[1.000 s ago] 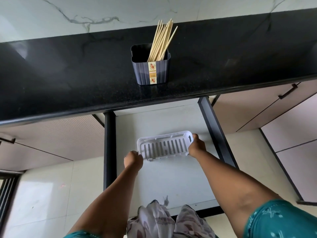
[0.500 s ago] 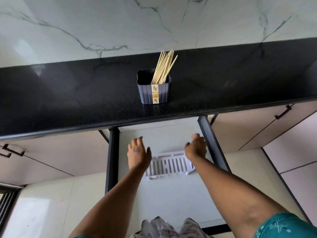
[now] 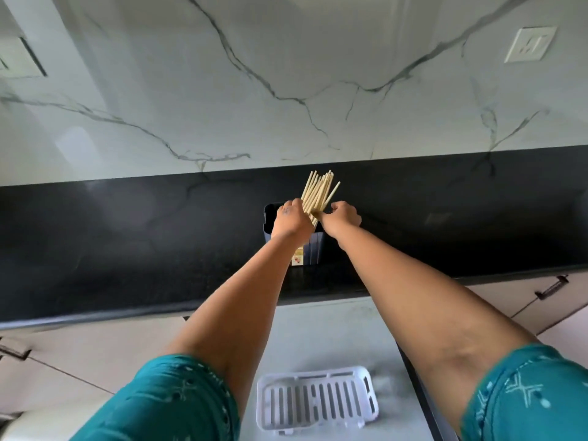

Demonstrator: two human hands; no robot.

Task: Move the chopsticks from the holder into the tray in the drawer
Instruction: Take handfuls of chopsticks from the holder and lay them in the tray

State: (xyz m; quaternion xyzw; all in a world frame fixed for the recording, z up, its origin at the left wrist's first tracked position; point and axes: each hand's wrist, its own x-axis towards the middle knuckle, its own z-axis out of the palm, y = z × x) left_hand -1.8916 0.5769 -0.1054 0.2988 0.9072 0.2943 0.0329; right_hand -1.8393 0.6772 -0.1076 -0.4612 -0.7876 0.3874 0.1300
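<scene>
A bundle of pale wooden chopsticks (image 3: 318,192) stands in a dark blue holder (image 3: 313,249) on the black countertop (image 3: 127,243). My left hand (image 3: 291,221) closes around the bundle from the left, just above the holder's rim. My right hand (image 3: 341,217) pinches the chopsticks from the right side. The lower parts of the chopsticks are hidden behind my hands and inside the holder. A white slotted tray (image 3: 316,399) lies empty in the open drawer (image 3: 334,332) below the counter, between my forearms.
A marble-patterned wall (image 3: 286,74) rises behind the counter, with a white socket plate (image 3: 529,44) at the upper right. Beige drawer fronts with dark handles (image 3: 552,287) flank the open drawer. The drawer's dark side rail (image 3: 423,396) runs along its right side.
Both hands have left the tray in the drawer, risen to the counter and closed on the chopsticks. The camera has tilted upward.
</scene>
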